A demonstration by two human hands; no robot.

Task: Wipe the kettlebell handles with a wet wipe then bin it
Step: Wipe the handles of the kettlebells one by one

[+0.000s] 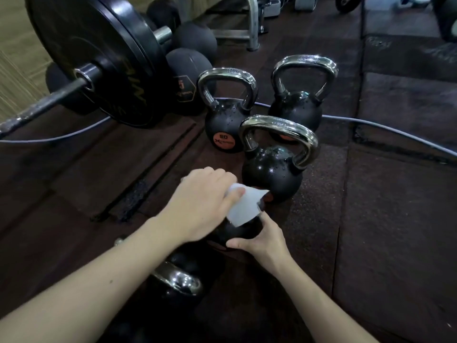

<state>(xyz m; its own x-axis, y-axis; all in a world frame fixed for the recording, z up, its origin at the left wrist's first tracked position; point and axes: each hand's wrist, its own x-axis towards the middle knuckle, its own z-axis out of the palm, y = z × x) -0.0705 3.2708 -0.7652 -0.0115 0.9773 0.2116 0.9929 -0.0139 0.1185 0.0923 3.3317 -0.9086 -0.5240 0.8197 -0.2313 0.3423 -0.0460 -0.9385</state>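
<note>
White wet wipe is pinched in the left hand, fingers curled over it, and lies draped on the handle of the nearest kettlebell. Right hand grips that kettlebell's body, thumb and fingers wrapped around it. Three chrome-handled kettlebells stand just beyond on the rubber floor. A loaded barbell rests at far left.

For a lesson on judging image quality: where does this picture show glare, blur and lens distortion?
Head view: glare streaks the chrome kettlebell handles; the far top edge is soft and dim; the wide lens bows the barbell and grey cable; the wet wipe looks washed out.
</note>
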